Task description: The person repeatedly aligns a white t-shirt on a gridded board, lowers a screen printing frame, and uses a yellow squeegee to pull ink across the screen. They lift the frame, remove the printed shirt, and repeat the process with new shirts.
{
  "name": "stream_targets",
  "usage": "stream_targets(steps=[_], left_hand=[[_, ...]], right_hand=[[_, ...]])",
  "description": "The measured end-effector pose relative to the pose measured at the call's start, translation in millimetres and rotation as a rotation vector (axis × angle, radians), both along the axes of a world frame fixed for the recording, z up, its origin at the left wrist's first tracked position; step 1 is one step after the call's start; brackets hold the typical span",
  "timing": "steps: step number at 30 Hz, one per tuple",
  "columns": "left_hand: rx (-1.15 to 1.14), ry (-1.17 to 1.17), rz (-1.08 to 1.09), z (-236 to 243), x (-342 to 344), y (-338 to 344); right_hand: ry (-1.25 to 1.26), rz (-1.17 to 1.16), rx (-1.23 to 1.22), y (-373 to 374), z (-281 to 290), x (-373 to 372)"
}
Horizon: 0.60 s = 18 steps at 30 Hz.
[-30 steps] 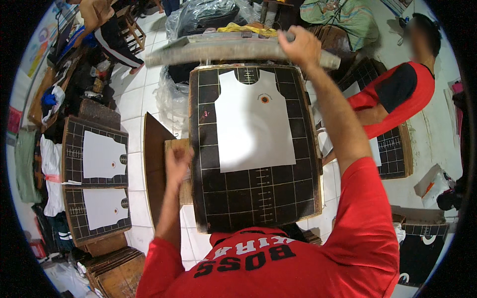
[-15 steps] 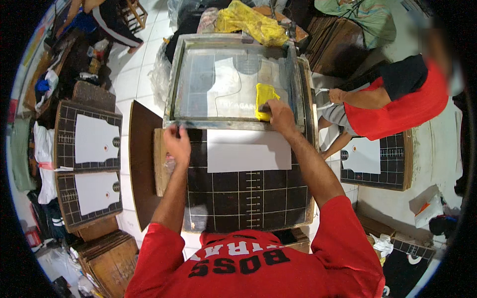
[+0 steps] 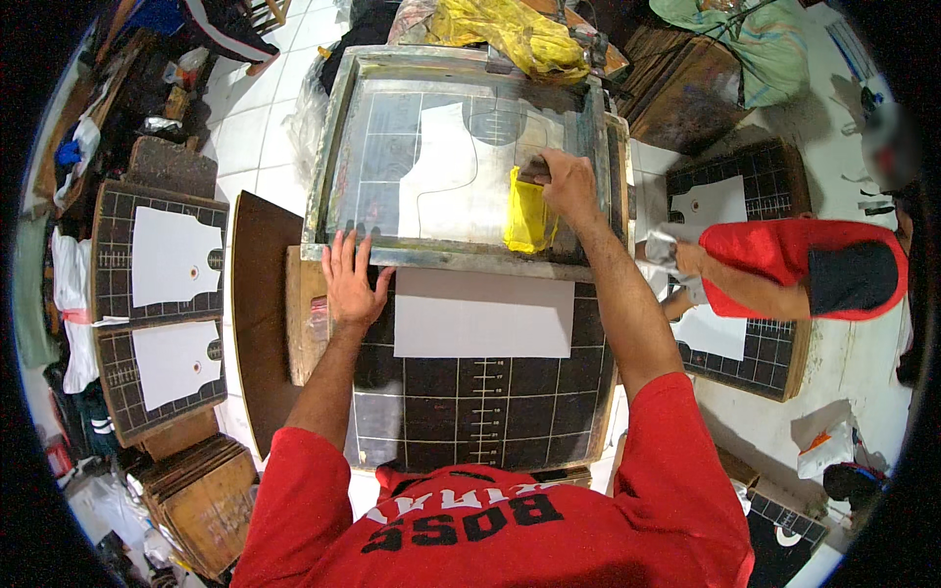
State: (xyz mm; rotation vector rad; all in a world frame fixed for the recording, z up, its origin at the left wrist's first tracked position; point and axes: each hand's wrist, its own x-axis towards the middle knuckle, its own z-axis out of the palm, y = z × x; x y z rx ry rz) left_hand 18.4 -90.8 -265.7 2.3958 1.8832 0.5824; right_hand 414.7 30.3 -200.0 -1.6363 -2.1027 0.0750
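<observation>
A framed printing screen [image 3: 461, 263] lies over a dark gridded board [image 3: 421, 412], on which a white fabric panel [image 3: 480, 314] is spread. Part of the panel shows through the mesh; the rest sticks out on the near side. My left hand [image 3: 351, 279] rests on the screen's near rail at the left, fingers spread. Toward the mesh's right side, my right hand [image 3: 569, 186] is closed on a small dark tool [image 3: 532, 169], whose shape is mostly hidden. Just below it on the mesh is a bright yellow patch [image 3: 527, 218]; whether ink or cloth, I cannot tell.
At right, a co-worker in a red top [image 3: 755, 260] bends over another gridded board [image 3: 774, 338] with white panels. Two boards with white panels [image 3: 176, 257] stand at left, beside an upright brown board [image 3: 263, 314]. Yellow-stained cloth [image 3: 510, 37] lies beyond the screen.
My left hand has gone from bent fingers at the frame's corner to lying spread on its rail. My right hand has moved away from me, past the yellow patch. The co-worker has leaned over the right-hand board.
</observation>
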Motion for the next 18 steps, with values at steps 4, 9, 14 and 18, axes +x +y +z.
stream_targets(steps=[4,9,14,18], left_hand=[[-0.022,-0.003,0.001,2.9,-0.2,0.7],[-0.011,-0.010,0.009,1.4,0.0,-0.3],[0.014,0.002,-0.003,-1.2,0.0,0.8],[0.024,0.002,-0.005,-4.0,-1.5,0.2]], right_hand=[[0.001,-0.045,-0.035,-28.4,-3.0,-7.8],[-0.007,-0.014,-0.080,-67.9,-4.9,-13.7],[0.010,-0.082,0.110,-9.5,-7.1,-7.6],[-0.058,-0.099,0.095,-25.8,-16.7,-17.6]])
